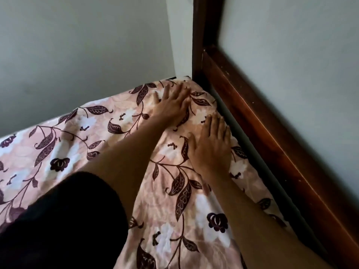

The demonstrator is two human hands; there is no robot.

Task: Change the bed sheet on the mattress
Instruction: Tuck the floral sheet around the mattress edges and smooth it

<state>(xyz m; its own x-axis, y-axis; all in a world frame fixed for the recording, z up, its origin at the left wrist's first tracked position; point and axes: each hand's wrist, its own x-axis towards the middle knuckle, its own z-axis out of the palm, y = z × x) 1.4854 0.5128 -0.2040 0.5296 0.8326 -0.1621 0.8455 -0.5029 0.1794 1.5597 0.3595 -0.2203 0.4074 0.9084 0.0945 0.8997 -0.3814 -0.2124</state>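
Head view, down onto the far corner of the bed. Spread across the whole top: the floral bed sheet [174, 191], pink with dark leaves, reaching the wall [77, 55] on one side and dropping into the dark gap beside the wooden bed rail [272, 152] on the other. Nothing to see of the mattress itself, hidden under the cloth throughout.

Left hand [171, 105], at the end of a bare forearm out of a black sleeve [68, 220], laid flat, fingers straight and slightly fanned, tips almost at the corner by the dark post [204, 35]. Right hand [211, 150] nearer, also flat and palm down, fingers straight, just beside the rail-side edge. Gripping nothing, pinching nothing; merely pressing on cloth.

Pressed so, most likely, to smooth the sheet toward the corner and hold it taut against the tucked edge. Chosen spot probably no accident: a corner, the usual place for slack to gather and for a tuck to pull loose. Judging by the soft ridge of folds between the two forearms, not fully flattened yet.

Relative to the hands: sheet directly underneath both, in contact along palms and fingers, running on well past the wrists toward the camera and off to the left, ending just beyond the fingertips toward post and rail.
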